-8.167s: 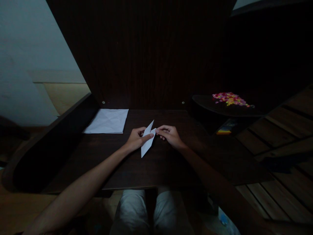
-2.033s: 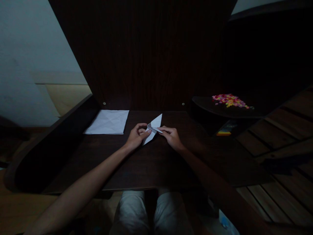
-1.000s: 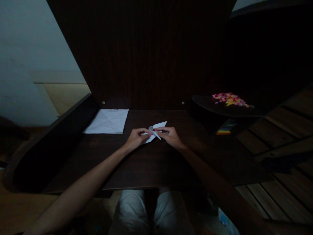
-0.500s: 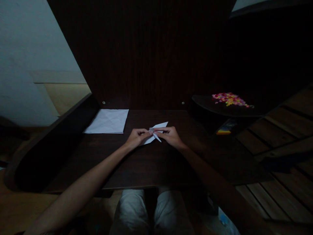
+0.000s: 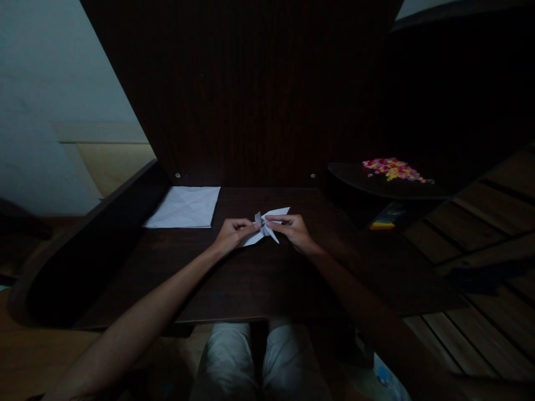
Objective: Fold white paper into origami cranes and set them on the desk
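Observation:
Between my hands, just above or on the dark desk, is a white folded paper crane (image 5: 271,234) with wing-like flaps to the upper right and lower left. A narrow point sticks out toward me, and another small flap stands up near its middle. My left hand (image 5: 234,231) pinches its left side between thumb and fingers. My right hand (image 5: 293,230) grips the right side, thumb and index finger near the centre. Fingers cover part of the folds.
A stack of white paper sheets (image 5: 184,207) lies at the back left of the desk (image 5: 251,284). To the right, a curved shelf (image 5: 351,177) holds a heap of small pink, red and yellow pieces (image 5: 393,169). A raised dark side panel (image 5: 92,239) borders the left.
The small middle flap now stands more upright, and the point toward me has swung slightly right. My right hand has shifted a little to the right; my left hand stays nearly still.

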Available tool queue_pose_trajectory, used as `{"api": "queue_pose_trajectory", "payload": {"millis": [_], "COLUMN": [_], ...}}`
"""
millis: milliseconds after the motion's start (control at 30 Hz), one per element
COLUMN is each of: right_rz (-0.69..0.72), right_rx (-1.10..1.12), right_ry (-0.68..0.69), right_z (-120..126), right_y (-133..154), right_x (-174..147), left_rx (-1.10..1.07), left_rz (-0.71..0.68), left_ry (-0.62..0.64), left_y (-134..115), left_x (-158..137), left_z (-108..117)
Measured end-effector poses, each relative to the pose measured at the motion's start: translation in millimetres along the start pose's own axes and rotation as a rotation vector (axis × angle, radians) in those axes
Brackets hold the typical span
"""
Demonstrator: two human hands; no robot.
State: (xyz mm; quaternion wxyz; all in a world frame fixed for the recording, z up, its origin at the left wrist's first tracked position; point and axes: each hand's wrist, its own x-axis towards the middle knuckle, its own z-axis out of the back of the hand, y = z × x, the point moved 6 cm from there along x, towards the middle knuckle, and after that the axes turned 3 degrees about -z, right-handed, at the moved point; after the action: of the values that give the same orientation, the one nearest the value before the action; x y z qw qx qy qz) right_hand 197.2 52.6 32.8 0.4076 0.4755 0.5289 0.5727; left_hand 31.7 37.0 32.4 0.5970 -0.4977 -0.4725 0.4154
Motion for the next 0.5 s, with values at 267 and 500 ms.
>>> {"api": "queue_pose_trajectory", "payload": {"millis": [267,500], "right_rz": [-0.053,-0.055], "right_rx": [0.065,0.069], "right_ry": [-0.033,-0.034], "right_z": [0.5,0.6], "right_y": [-2.5,-3.2], "right_x": [0.1,0.5], "left_rx": [0.036,0.081], "left_rz": [-0.005,-0.002], "left_ry": [-0.014,-0.053], "left_y": [-2.1,-1.8], "left_x": [-0.5,-0.7], "left_z": [0.5,2.1]}}
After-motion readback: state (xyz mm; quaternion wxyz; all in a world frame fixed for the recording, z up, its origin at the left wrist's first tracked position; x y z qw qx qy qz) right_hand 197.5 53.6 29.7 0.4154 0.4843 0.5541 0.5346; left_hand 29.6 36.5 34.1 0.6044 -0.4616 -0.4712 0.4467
